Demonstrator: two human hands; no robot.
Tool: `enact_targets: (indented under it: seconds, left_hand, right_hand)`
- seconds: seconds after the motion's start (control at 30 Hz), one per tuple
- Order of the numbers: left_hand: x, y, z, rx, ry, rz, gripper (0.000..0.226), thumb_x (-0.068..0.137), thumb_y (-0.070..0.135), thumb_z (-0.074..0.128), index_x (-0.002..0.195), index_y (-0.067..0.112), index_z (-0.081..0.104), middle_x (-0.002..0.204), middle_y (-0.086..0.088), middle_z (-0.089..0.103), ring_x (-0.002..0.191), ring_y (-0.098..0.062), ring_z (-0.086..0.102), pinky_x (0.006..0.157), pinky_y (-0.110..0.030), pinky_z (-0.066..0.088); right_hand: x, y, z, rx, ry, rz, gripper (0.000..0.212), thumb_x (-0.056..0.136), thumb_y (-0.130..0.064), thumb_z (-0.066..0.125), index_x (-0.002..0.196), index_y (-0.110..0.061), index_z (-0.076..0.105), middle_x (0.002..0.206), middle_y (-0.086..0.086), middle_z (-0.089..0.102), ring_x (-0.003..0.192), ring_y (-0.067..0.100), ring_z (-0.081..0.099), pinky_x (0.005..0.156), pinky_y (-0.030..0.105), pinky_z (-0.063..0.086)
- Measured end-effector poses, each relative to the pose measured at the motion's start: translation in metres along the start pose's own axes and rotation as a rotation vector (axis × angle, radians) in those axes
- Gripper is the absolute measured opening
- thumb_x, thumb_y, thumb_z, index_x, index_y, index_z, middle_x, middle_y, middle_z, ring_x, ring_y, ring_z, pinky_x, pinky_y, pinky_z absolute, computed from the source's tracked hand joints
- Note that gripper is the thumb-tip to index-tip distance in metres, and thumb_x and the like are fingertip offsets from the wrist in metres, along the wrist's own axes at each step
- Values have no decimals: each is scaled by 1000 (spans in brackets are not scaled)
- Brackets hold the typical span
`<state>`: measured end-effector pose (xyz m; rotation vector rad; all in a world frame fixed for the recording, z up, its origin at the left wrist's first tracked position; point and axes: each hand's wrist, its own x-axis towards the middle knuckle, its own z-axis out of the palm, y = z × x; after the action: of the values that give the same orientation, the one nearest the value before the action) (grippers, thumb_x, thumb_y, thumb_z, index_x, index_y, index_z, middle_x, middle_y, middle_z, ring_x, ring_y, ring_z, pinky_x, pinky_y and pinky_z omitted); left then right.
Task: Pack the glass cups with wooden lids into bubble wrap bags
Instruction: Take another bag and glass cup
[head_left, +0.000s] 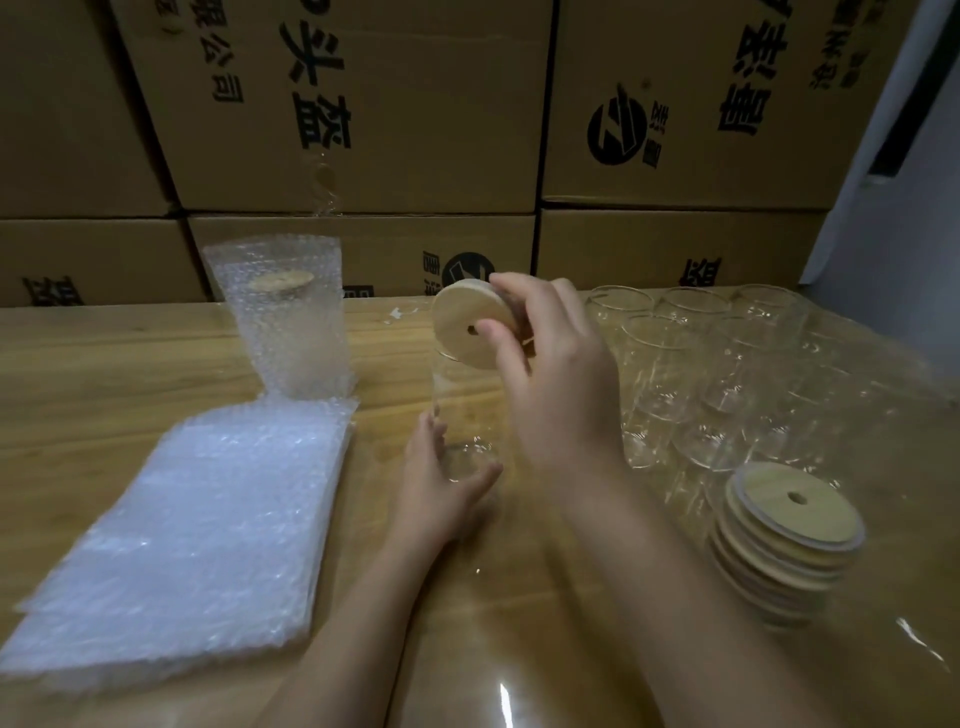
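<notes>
Head view: bag stack (182, 540) lies left; lid stack (789, 540), seemingly empty glasses (717, 374) right.

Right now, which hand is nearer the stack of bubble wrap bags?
Left. The left hand grips the glass cup beside the bubble wrap bags; the right hand holds a wooden lid above the cup, farther away.

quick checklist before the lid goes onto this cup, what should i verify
1. Left hand steadies the glass cup near its base: ok.
2. Right hand grips the wooden lid: ok.
3. Wooden lid level over the cup's mouth: not ok, it is tilted.
4. Lid's underside clean and undamaged: cannot tell, it is hidden.
5. Bubble wrap bags ready, stacked on the left: ok.
</notes>
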<state>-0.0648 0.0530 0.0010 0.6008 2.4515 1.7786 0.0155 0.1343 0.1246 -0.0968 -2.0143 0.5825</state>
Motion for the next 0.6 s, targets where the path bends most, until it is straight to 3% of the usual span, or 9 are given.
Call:
enact_targets:
  seconds: [0.13,0.23,0.4,0.47,0.53,0.6]
  left_hand:
    - [1,-4,2,7,10,9,95,74,25,82,149,21,23,148,-7,39,134,-10,39,106,-23,33]
    - [2,-5,2,18,14,17,97,73,27,83,149,23,23,146,-5,40,131,-8,39,109,-28,35]
    - [2,-7,3,32,17,17,96,73,27,82,149,20,24,146,-5,41,132,-11,41,104,-22,34]
    - [2,-6,3,31,11,20,96,74,27,82,149,21,23,147,-5,40,133,-12,40,105,-23,34]
    - [1,-6,3,26,6,18,96,74,26,82,150,20,23,147,-5,40,133,-13,41,106,-25,35]
    - [1,-5,2,30,11,16,95,74,25,82,149,19,24,145,-6,41,131,-15,44,108,-31,37]
  right_hand:
    - [8,19,30,106,-12,144,32,94,-18,57,126,-14,56,110,0,59,96,14,56,82,28,49]
    - [8,29,42,143,-7,209,29,95,-18,52,124,-16,56,113,0,58,100,16,55,90,41,47]
    - [10,40,48,79,-64,283,32,93,-20,50,123,-11,53,124,1,49,108,8,37,97,29,38]
    - [12,43,46,172,-135,230,41,95,-15,46,136,-10,45,139,2,42,125,10,39,103,24,34]
    - [10,45,45,174,-218,130,41,97,-12,41,137,-10,47,145,2,41,132,13,39,109,32,34]
    - [6,46,49,127,-249,82,37,98,-16,38,129,-9,56,140,2,47,126,17,46,104,41,39]
